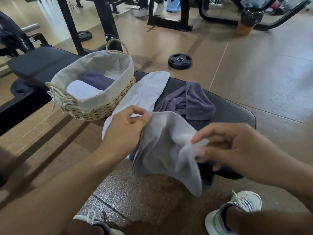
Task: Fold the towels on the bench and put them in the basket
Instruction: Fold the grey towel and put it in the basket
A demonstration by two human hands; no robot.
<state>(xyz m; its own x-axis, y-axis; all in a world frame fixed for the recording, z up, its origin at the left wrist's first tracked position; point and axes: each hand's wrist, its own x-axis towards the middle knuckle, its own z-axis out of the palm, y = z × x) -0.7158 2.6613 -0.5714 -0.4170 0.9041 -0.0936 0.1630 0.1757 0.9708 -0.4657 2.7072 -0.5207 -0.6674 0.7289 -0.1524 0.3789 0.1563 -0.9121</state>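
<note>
A light grey towel (162, 146) hangs in the air over the near end of the black bench (237, 114). My left hand (125, 131) pinches its upper left corner and my right hand (237, 146) grips its right edge. Behind it a white towel (145, 92) lies stretched along the bench. A crumpled purple towel (191, 100) lies to its right. The woven basket (108, 106) with a cloth lining stands on the bench at the left. Inside it lie a folded white towel (81, 90) and a folded purple towel (100, 80).
A black weight plate (179, 61) lies on the floor beyond the bench, a smaller one (84, 35) farther left. Black rack frames (108, 22) and a padded backrest (39, 63) stand behind the basket. My two shoes (237, 212) are on the floor below the bench.
</note>
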